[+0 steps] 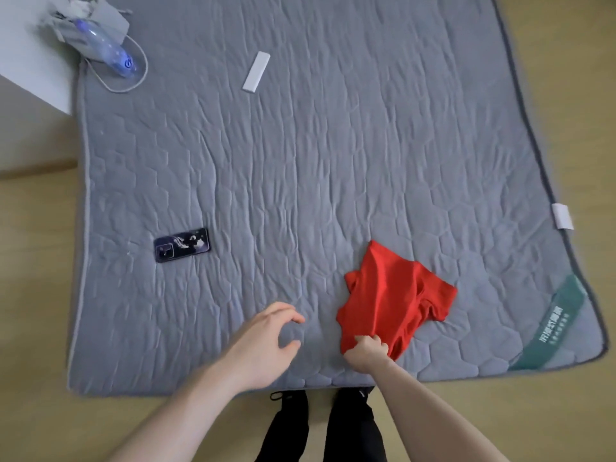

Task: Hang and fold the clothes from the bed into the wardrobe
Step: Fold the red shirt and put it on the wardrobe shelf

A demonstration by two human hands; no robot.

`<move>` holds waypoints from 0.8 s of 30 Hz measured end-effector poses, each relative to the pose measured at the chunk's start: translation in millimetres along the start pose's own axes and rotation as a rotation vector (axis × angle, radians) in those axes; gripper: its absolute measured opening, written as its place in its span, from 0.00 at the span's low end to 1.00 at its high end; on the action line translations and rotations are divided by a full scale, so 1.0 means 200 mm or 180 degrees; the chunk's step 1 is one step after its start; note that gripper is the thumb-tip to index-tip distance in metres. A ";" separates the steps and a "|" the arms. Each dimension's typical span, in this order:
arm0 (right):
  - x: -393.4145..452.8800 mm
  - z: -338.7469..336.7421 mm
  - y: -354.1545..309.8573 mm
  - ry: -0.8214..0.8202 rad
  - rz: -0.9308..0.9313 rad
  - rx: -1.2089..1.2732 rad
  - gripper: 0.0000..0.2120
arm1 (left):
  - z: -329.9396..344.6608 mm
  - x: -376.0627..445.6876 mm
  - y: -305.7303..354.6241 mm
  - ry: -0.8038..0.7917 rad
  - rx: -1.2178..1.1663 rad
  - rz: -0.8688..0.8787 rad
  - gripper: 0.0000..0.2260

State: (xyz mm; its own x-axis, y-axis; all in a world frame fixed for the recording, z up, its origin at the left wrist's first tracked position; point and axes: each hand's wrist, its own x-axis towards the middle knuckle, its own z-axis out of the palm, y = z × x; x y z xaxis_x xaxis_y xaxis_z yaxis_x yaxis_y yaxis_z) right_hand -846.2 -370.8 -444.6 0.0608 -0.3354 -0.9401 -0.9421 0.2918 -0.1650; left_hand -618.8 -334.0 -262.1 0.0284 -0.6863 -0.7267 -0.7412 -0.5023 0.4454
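Observation:
A crumpled red garment (393,295) lies on the grey quilted mattress (300,168), near its front right corner. My right hand (366,353) grips the near edge of the red garment, fingers curled into the cloth. My left hand (266,341) hovers just above the mattress to the left of the garment, with fingers loosely curved and nothing held. The wardrobe is out of view.
A dark phone (181,244) lies on the mattress at the left. A white remote (256,72) lies further back. A plastic bottle (110,53), a white cable (140,78) and grey cloth sit at the back left corner beside a white cabinet (26,61). Wooden floor surrounds the mattress.

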 end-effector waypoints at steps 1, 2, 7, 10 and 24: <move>0.00 0.00 0.01 0.0098 -0.0012 0.0237 0.30 | 0.01 0.01 -0.04 -0.0007 0.0013 -0.0007 0.14; -0.02 -0.02 0.01 0.0141 -0.0028 0.0418 0.29 | 0.01 0.00 -0.07 -0.0026 0.0012 -0.0036 0.14; -0.37 -0.21 0.02 0.0854 -0.0749 0.1586 0.14 | -0.07 -0.21 -0.11 -0.0022 0.0000 -0.0090 0.14; -0.73 -0.40 -0.05 0.0817 -0.1039 0.2471 0.12 | -0.20 -0.37 -0.04 -0.0011 0.0049 0.0009 0.14; -2.42 -0.78 -0.56 0.0412 -0.2549 0.3364 0.13 | -0.56 -0.96 0.27 0.0913 -0.0190 0.0931 0.21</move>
State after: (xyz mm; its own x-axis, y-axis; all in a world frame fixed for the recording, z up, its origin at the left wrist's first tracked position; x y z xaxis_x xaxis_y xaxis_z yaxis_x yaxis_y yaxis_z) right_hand -822.5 -381.2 75.9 0.3872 -0.8045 -0.4504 0.0491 0.5058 -0.8612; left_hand -588.5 -288.5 -40.9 0.0145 -0.9192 -0.3935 -0.7057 -0.2882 0.6473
